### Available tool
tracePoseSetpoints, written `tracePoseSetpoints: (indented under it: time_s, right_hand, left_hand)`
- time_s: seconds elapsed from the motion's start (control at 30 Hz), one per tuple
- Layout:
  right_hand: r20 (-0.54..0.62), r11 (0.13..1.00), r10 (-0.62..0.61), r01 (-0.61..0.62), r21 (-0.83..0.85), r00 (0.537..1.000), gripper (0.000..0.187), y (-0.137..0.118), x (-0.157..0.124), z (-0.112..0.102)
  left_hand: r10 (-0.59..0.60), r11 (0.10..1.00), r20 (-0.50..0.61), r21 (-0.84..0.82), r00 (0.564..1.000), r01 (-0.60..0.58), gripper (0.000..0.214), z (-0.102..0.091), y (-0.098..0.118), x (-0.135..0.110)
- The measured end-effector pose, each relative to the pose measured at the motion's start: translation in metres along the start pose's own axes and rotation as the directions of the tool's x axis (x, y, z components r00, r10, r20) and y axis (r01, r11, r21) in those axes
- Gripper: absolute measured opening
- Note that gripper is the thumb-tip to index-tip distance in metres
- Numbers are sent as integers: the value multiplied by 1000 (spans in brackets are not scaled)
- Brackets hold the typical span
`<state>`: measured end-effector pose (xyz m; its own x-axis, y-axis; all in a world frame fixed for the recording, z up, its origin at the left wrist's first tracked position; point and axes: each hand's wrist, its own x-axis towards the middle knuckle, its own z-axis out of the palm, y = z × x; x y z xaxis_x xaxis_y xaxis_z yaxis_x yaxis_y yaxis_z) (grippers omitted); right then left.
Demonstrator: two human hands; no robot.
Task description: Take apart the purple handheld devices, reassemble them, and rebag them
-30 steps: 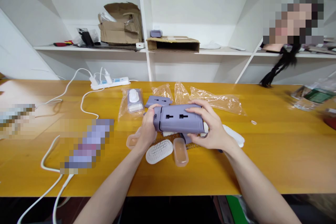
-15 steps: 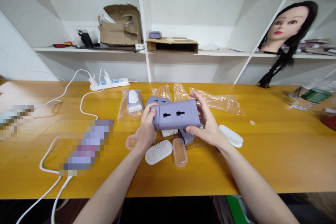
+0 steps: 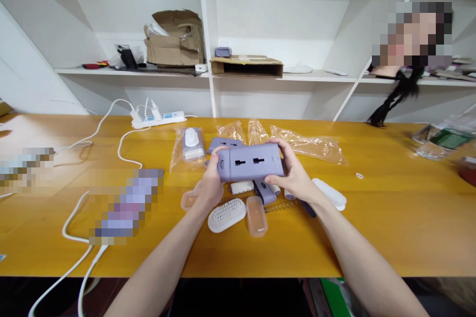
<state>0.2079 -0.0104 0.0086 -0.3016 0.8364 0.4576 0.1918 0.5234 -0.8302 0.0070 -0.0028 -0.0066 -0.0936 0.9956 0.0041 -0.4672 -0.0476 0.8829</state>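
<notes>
The lilac socket housing [image 3: 251,162] is gripped by the curled fingers of the left hand [image 3: 210,183] and right hand [image 3: 293,176], held slightly more level than before; a spring [image 3: 282,206] lies below the right fingers.

The yellow wooden counter [image 3: 375,228] carries a white scrub brush [image 3: 226,215]. Just right of that brush lie a translucent peach soap case [image 3: 256,215] and a coil spring [image 3: 281,206]; beyond it are crumpled clear plastic bags [image 3: 303,144] and a white power strip [image 3: 158,119].
</notes>
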Motion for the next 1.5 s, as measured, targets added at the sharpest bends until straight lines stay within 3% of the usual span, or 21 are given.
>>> tracePoseSetpoints:
  time_s: [0.17,0.37,0.7,0.93,1.07,1.2,1.33,1.5]
  right_hand:
    - [6,1000,1,-1,-6,1000,78,-1,-2,7]
    - [22,1000,1,-1,-23,1000,76,-4,-3,7]
    - [61,980,-88,97,-174,994,77,-11,-5,5]
    - [24,992,-90,91,-88,996,75,-11,-3,5]
    - [-93,999,42,-39,32,995,71,-13,1,7]
    - [-114,971,220,-206,120,969,62,-14,4,7]
    - [-147,946,304,-280,160,941,47,-14,4,4]
    - [-151,945,308,-285,158,939,45,-16,3,4]
  left_hand:
    - [109,994,-46,6,993,-108,33,-4,-10,4]
    - [194,978,-27,87,981,-191,36,-13,-22,7]
    - [208,960,13,188,978,-207,27,-14,-15,5]
    - [302,925,17,235,953,-297,26,-10,-14,3]
    - [316,891,13,339,949,-301,27,-10,-14,3]
    - [306,867,32,403,951,-293,26,-13,-15,6]
    - [246,880,40,410,968,-240,28,-13,-17,9]
    - [286,857,65,430,956,-286,26,-11,-19,8]
